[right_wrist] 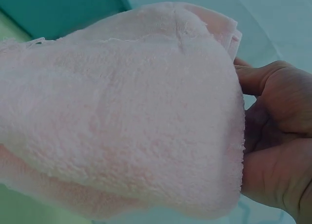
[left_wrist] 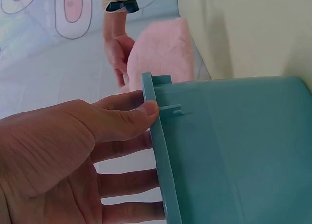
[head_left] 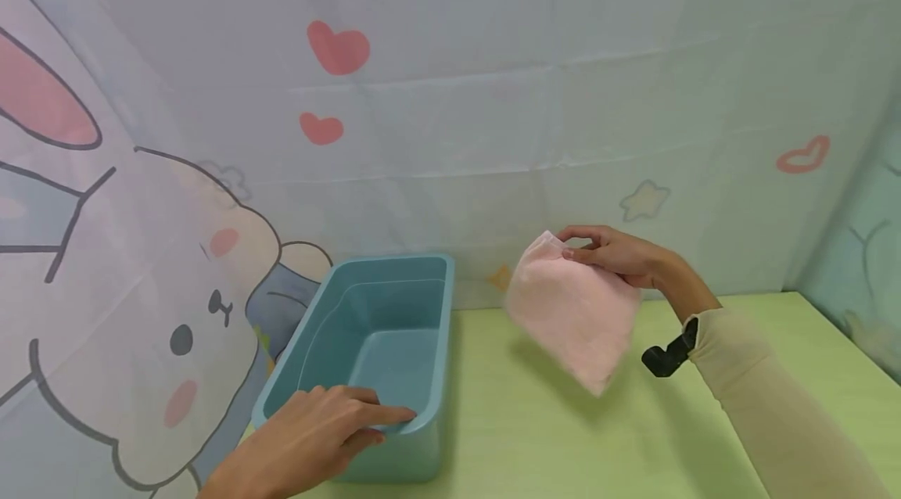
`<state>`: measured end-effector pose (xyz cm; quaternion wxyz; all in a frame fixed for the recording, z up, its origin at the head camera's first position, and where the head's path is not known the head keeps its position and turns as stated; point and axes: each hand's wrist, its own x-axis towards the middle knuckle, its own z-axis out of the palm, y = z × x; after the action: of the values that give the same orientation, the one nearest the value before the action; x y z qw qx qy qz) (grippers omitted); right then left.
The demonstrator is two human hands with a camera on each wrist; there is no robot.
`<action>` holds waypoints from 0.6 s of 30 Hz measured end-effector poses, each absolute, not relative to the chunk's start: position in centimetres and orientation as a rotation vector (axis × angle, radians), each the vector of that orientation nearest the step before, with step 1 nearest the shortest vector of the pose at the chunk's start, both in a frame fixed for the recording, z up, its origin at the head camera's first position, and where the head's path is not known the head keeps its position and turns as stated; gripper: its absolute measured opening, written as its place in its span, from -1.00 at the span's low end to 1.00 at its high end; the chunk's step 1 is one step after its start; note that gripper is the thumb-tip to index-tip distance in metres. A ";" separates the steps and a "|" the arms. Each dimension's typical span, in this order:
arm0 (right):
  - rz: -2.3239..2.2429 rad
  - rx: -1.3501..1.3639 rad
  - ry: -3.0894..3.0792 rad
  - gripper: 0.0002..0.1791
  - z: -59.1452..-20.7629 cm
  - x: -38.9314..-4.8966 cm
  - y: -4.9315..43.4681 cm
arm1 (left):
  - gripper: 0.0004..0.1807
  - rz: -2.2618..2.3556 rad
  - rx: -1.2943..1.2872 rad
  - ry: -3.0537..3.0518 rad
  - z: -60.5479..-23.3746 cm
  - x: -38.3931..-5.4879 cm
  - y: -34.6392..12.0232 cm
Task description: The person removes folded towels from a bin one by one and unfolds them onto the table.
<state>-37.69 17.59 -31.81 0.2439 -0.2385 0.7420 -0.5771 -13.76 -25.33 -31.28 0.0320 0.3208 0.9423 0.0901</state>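
A pink towel hangs in the air above the table, right of a blue-green plastic tub. My right hand pinches the towel by its upper edge; in the right wrist view the fluffy cloth fills most of the picture and covers some fingertips. At the tub's near rim, my left hand grips the edge. The left wrist view shows the left thumb on one side of the rim and the other fingers on the opposite side. Inside the tub, the visible floor is bare.
The light green table extends to the right of the tub. Behind it hangs a pale curtain printed with hearts, stars and a large rabbit. A black strap piece juts from the right wrist.
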 end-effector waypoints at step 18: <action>-1.537 -0.487 2.085 -0.60 -38.8 -36.3 23.5 | -0.52 0.310 1.015 2.895 -31.3 -14.0 -25.7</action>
<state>-36.27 23.46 -38.78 0.2503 -0.1790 0.7660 -0.5645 -13.95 -25.74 -31.26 0.0292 0.3292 0.9384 0.1006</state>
